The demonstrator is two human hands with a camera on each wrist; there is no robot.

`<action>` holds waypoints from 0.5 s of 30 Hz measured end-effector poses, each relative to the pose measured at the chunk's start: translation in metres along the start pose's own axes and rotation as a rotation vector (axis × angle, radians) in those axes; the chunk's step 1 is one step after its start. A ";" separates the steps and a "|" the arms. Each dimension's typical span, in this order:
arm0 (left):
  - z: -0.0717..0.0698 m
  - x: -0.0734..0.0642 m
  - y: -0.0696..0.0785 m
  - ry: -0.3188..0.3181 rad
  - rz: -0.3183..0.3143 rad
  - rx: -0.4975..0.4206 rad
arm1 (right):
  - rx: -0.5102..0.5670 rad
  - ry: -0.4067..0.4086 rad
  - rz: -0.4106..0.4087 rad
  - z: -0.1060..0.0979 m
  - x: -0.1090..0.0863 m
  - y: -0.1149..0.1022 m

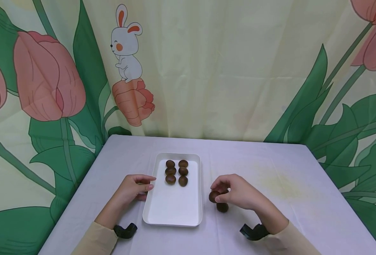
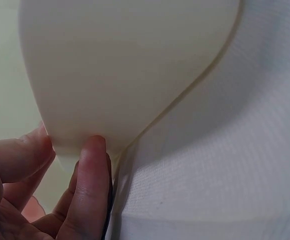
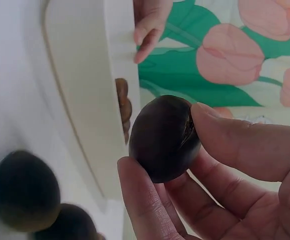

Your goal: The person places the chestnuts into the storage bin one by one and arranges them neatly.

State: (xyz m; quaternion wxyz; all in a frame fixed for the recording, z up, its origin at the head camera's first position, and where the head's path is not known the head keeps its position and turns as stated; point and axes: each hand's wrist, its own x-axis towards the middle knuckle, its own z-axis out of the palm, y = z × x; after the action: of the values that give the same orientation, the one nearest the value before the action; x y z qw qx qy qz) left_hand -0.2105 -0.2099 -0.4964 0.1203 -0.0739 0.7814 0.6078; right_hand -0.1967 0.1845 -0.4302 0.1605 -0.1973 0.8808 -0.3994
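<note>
My right hand (image 1: 237, 191) pinches a dark brown chestnut (image 3: 162, 139) between thumb and fingertips, with a cracked slit showing on its shell. Just beneath that hand, right of the tray, other chestnuts (image 1: 222, 207) lie on the table; the hand partly hides one. My left hand (image 1: 133, 191) holds the left side of a white rectangular tray (image 1: 172, 209). In the left wrist view a finger (image 2: 91, 185) presses the tray's outer wall while another digit is at the rim. Several chestnuts (image 1: 170, 179) lie in two columns in the tray's far half; its near half is bare white.
A pale cloth covers the table (image 1: 270, 170), and a faint yellowish stain marks its right part. Behind the far edge hangs a curtain (image 1: 207, 71) printed with tulips, a rabbit and a carrot. A black wrist mount (image 1: 254, 232) sits by each sleeve.
</note>
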 end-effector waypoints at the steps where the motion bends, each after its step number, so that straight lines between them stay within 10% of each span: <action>1: 0.000 0.000 0.000 0.001 -0.001 0.001 | 0.006 -0.004 -0.001 0.001 0.002 -0.002; 15: 0.003 0.001 0.000 0.015 0.003 0.027 | 0.124 -0.053 -0.052 0.016 0.041 -0.029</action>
State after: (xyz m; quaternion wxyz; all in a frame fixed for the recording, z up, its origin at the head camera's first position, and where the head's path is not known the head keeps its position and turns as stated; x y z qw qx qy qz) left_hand -0.2110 -0.2071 -0.4970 0.1144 -0.0756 0.7907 0.5967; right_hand -0.2191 0.1370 -0.4236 0.1852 -0.2202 0.8443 -0.4520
